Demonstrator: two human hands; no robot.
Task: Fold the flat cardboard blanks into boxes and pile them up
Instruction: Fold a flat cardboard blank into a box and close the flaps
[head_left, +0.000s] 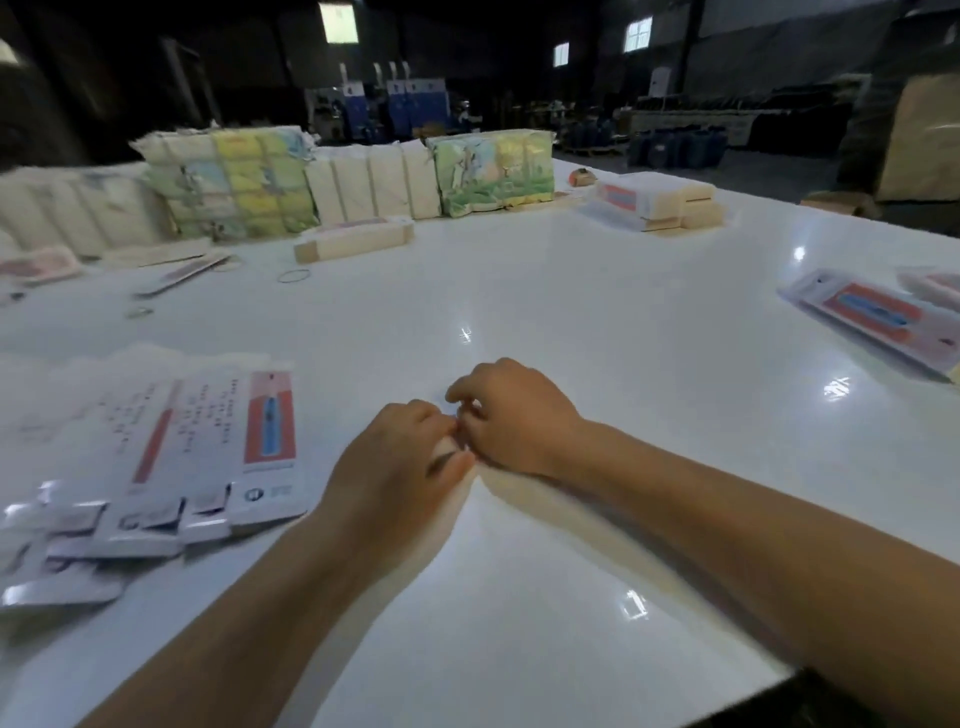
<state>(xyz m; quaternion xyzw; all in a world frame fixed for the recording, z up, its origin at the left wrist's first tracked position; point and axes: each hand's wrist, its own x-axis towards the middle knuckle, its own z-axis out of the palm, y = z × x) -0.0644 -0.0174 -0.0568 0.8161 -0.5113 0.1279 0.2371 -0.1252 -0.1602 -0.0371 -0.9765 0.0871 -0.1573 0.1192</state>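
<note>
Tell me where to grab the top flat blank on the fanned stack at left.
Pinch the top blank by its right long edge, coming from the right. It overlaps the rest of the fanned stack, and that edge lies free toward bare table, nearest the left hand.

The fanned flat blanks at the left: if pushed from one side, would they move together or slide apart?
Probably slide apart: the flat blanks lie loose and overlapping, with nothing visibly binding them. Their printed faces look glossy, and so does the white table, so they would likely skid easily. Being thin card, each probably bends when lifted by one end.
</note>
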